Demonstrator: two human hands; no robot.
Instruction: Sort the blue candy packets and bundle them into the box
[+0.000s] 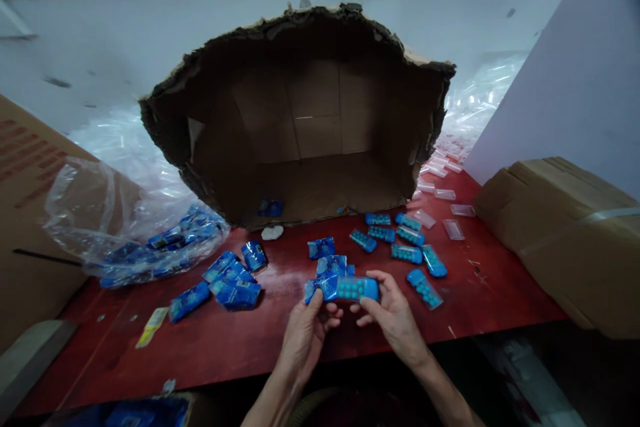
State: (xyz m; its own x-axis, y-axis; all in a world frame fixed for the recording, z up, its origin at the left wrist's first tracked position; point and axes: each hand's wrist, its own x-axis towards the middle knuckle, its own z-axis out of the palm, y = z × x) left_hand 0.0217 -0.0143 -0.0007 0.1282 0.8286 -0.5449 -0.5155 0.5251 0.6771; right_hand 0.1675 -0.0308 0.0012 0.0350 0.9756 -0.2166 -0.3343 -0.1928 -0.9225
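Observation:
Above the front part of the red table, my left hand pinches a blue printed packet. My right hand holds a clear case with blue balls and a blue end. The case's left end meets or overlaps the packet between my hands; whether it is inside cannot be seen. Just beyond them lie more blue packets. To the right are several ball-filled cases. Left of my hands is a loose pile of blue packets.
A torn-edged cardboard box opens toward me at the back. A plastic bag of packets stands left, a closed carton right. Clear empty cases lie back right. A yellow-white strip lies front left, above an open box.

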